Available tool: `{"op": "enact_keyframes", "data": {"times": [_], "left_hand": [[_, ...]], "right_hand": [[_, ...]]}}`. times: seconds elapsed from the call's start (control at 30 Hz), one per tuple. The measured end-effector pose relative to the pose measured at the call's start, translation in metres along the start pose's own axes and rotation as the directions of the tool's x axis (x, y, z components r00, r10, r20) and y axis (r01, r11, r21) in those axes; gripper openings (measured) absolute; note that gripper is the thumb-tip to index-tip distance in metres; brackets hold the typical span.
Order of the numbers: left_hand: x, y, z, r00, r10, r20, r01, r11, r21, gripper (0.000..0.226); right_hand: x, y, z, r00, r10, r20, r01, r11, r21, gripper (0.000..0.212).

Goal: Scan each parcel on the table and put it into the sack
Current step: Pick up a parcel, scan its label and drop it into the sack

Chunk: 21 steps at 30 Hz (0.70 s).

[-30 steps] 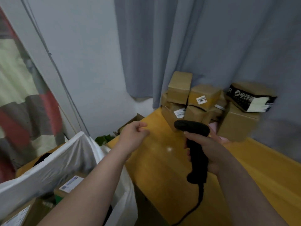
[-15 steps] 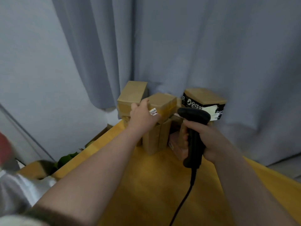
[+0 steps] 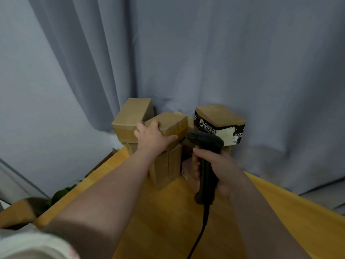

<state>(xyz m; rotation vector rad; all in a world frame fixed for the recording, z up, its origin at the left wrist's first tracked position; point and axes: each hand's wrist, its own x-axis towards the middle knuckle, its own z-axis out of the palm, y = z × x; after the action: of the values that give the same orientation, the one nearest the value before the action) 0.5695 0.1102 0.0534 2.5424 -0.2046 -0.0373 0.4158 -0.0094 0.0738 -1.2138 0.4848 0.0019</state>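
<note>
Reaching to the pile of parcels (image 3: 166,165) stacked against the curtain (image 3: 186,62) at the far end of the tabletop (image 3: 168,221), the left hand (image 3: 153,136) grips the small box (image 3: 173,121) on top. Its fingers (image 3: 140,127) curl over the far edge, likely to lift it free without toppling its neighbours. The right hand (image 3: 224,172) wraps its fingers (image 3: 196,163) round the scanner (image 3: 205,142) handle, head aimed at the pile, ready for a label. A blurred white edge (image 3: 28,243) at lower left may be the sack.
</note>
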Motion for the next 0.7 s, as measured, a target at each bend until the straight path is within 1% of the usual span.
{"op": "enact_keyframes", "data": {"times": [0.17,0.27,0.37,0.4,0.43,0.47,0.5,0.53,0.57,0.6,0.63,0.67,0.7], "left_hand": [[-0.002,0.003,0.008,1.000,0.015,0.000,-0.015,0.999,-0.049,0.065],[-0.005,0.004,0.008,0.999,0.032,-0.042,-0.036,0.994,-0.102,0.065],[-0.016,0.006,0.000,0.990,0.026,-0.142,-0.061,0.966,-0.251,0.068],[-0.021,0.005,-0.004,0.988,0.007,-0.156,-0.058,0.943,-0.328,0.068],[-0.027,0.002,-0.009,0.990,-0.024,-0.140,-0.037,0.906,-0.422,0.065],[-0.032,-0.003,-0.013,0.994,-0.065,-0.089,0.008,0.845,-0.535,0.060],[-0.039,-0.008,-0.018,0.994,-0.107,-0.004,0.077,0.740,-0.668,0.053],[-0.047,-0.013,-0.023,0.984,-0.143,0.105,0.169,0.587,-0.792,0.043],[-0.056,-0.018,-0.029,0.958,-0.168,0.234,0.283,0.405,-0.869,0.034],[-0.063,-0.024,-0.032,0.919,-0.175,0.353,0.387,0.233,-0.892,0.027],[-0.069,-0.030,-0.036,0.879,-0.169,0.445,0.465,0.100,-0.880,0.026],[-0.075,-0.037,-0.038,0.847,-0.149,0.510,0.517,0.007,-0.856,0.030],[-0.080,-0.044,-0.039,0.824,-0.120,0.554,0.552,-0.055,-0.832,0.035]], "right_hand": [[0.003,0.004,-0.001,1.000,0.000,-0.011,0.000,1.000,0.008,0.016],[0.004,0.006,-0.001,1.000,-0.003,-0.021,0.003,1.000,0.031,0.016],[0.004,0.008,-0.002,0.999,-0.022,-0.035,0.024,0.998,0.054,0.017],[0.004,0.008,-0.002,0.999,-0.029,-0.039,0.031,0.998,0.063,0.018],[0.003,0.008,-0.002,0.999,-0.034,-0.043,0.037,0.997,0.074,0.020],[0.002,0.009,-0.001,0.998,-0.040,-0.046,0.044,0.995,0.091,0.022],[0.001,0.009,0.000,0.998,-0.045,-0.051,0.051,0.991,0.121,0.024],[0.001,0.010,0.002,0.997,-0.047,-0.061,0.056,0.985,0.162,0.028],[0.000,0.012,0.004,0.996,-0.041,-0.079,0.057,0.977,0.204,0.032],[-0.001,0.013,0.007,0.994,-0.031,-0.104,0.055,0.969,0.242,0.034],[-0.003,0.015,0.011,0.992,-0.021,-0.126,0.054,0.962,0.269,0.036],[-0.004,0.016,0.014,0.990,-0.016,-0.144,0.056,0.959,0.278,0.037],[-0.006,0.019,0.018,0.988,-0.015,-0.155,0.058,0.959,0.277,0.041]]}}
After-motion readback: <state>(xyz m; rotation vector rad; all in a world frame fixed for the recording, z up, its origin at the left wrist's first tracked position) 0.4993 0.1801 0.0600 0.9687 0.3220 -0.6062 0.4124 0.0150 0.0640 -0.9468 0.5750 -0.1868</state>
